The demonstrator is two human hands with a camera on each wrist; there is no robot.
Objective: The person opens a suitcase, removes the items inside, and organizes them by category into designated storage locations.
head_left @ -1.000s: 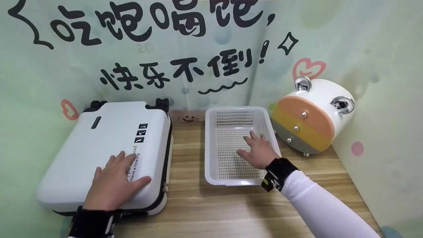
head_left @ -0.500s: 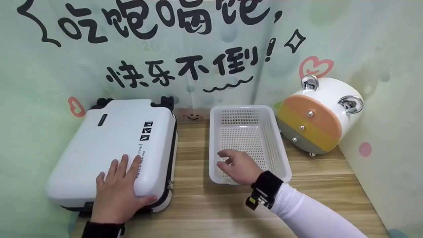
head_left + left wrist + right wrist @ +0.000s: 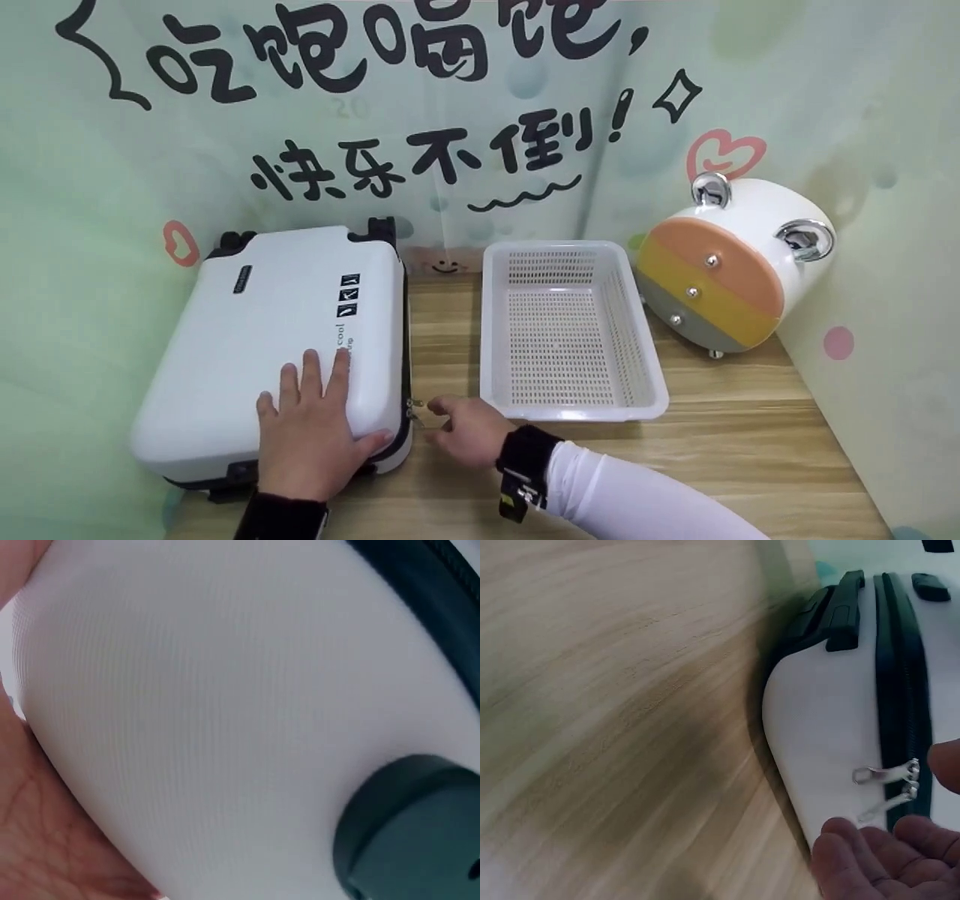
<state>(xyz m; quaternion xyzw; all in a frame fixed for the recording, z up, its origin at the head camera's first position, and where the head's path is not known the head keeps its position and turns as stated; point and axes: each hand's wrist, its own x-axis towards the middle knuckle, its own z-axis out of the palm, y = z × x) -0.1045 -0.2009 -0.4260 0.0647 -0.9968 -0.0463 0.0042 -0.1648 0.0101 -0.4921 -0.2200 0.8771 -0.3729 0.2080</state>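
A white hard-shell suitcase lies flat on the left, its black zipper band along the side. My left hand rests on its lid with fingers spread and the thumb over the front right corner. In the left wrist view, the palm lies against the white shell. My right hand is beside the suitcase's right side. Two metal zipper pulls hang from the zipper band. In the right wrist view, its loosely bent fingers are close to the pulls, with the thumb apart and nothing pinched.
A white perforated plastic basket stands on the wooden table, right of the suitcase. Behind it to the right is a white rounded case with a striped front, small knobs and chrome loops. A printed backdrop encloses the back and sides.
My right hand has moved left from over the basket to the suitcase's zipper side. My left hand has stayed on the lid, shifting toward its front right corner. The head view has turned slightly left.
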